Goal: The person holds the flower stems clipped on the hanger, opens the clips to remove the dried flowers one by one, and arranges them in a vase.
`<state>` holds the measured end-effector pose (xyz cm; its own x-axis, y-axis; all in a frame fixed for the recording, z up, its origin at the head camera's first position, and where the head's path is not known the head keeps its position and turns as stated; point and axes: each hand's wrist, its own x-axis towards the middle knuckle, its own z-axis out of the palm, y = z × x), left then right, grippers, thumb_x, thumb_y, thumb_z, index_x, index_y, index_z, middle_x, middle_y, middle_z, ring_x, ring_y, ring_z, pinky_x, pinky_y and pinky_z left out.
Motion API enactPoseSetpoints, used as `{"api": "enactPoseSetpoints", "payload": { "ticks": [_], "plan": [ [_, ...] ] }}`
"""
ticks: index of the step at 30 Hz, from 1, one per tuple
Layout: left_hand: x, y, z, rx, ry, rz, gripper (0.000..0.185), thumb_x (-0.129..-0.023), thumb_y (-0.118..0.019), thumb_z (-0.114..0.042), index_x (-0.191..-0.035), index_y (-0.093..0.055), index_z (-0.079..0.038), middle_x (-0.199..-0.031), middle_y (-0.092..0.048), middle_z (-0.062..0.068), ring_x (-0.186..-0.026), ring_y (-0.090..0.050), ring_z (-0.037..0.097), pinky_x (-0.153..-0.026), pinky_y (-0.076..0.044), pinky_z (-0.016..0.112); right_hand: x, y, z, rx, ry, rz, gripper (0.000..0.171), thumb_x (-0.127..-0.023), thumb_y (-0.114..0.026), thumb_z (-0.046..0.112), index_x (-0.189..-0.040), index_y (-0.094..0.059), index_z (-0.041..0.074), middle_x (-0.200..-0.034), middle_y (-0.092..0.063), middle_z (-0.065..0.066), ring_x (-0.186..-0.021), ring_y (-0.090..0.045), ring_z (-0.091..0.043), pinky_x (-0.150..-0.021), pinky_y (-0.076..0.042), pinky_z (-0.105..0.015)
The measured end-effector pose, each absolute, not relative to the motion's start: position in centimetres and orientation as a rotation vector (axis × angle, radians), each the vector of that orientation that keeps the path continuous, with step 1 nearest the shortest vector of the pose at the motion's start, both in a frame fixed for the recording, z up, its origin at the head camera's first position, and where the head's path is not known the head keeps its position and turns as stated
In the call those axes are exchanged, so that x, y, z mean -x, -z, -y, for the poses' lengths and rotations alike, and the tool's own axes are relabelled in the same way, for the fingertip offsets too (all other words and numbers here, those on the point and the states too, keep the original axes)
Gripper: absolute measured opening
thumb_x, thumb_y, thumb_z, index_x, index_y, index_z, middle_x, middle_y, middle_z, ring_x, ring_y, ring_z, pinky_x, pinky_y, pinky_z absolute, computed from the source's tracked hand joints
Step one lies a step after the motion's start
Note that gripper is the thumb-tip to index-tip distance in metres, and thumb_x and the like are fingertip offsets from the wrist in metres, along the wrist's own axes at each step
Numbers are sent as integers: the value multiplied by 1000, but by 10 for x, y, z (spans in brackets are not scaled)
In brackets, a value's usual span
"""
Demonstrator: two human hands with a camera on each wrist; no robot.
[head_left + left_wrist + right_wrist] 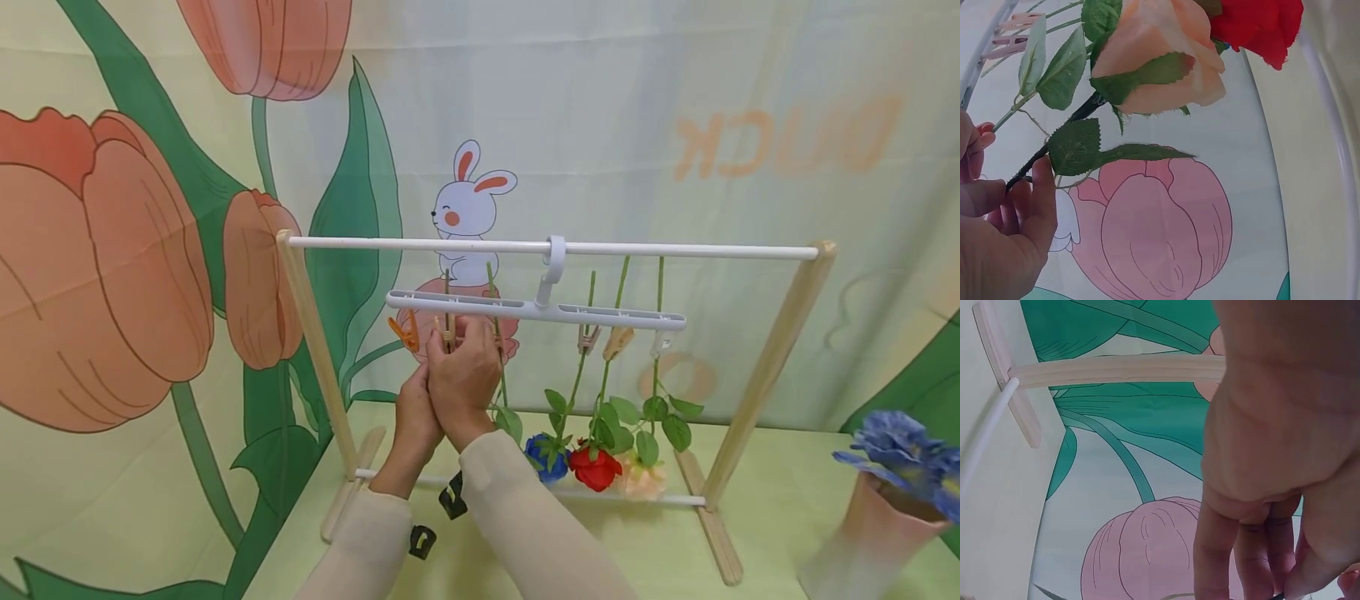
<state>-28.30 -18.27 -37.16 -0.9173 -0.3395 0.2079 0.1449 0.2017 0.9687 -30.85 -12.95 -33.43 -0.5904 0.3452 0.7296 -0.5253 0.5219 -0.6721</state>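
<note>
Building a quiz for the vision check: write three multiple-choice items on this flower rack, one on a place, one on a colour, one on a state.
1. Where does the pink vase stand?
A. on the table, right of the wooden rack
B. under the rack's white bar
C. left of the rack

2. In the head view, what colour is the rose head hanging between the blue rose and the peach rose?
A. yellow
B. red
C. white

3. What is the left hand doing?
A. lying flat on the table
B. lifting the vase
C. pinching a dark stem

Key: 1 A, the vase sits at the right edge, beyond the rack's right leg. 2 B, a red rose hangs there. 3 C, the left wrist view shows thumb and fingers closed on the stem.
</note>
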Motion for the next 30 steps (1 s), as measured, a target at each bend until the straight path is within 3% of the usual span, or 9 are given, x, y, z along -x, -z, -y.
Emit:
{"api": "enactPoseSetpoints", "payload": {
  "ticks": [4,10,18,26,30],
  "plan": [
    [285,373,182,-215,1835,2057,30,-107,-50,-15,-132,-68,-16,-121,-73,10,-90,-62,14,-80,-60,27,309,336,129,-149,-1197,1841,21,-90,-74,24,-97,-66,5,-92,-69,-8,-83,-69,-23,-72,-57,-41],
    [284,377,182,-249,1735,2157,32,-105,-56,-16,-135,-66,-19,-123,-73,9,-93,-63,18,-77,-61,28,308,337,128,-166,-1219,1822,22,-90,-74,24,-98,-66,5,-91,-69,-8,-81,-69,-22,-70,-57,-39],
    [278,381,185,-215,1407,2283,22,-98,-65,-10,-119,-70,-12,-104,-75,11,-86,-62,22,-67,-53,27,301,335,127,-220,-1236,1839,30,-89,-77,28,-104,-66,4,-91,-66,-6,-80,-68,-21,-67,-57,-37],
    [271,389,185,-273,1344,2321,23,-96,-66,-9,-118,-71,-11,-101,-75,11,-87,-64,23,-77,-59,37,299,335,126,-244,-1244,1867,29,-91,-76,27,-108,-64,6,-95,-67,-8,-83,-70,-24,-70,-59,-38],
    [268,396,184,-308,1471,2291,24,-94,-66,-10,-118,-70,-10,-103,-75,11,-88,-69,23,-76,-62,38,299,337,125,-240,-1213,1861,29,-90,-77,26,-107,-65,6,-94,-67,-9,-80,-68,-23,-67,-57,-37]
  ]
}}
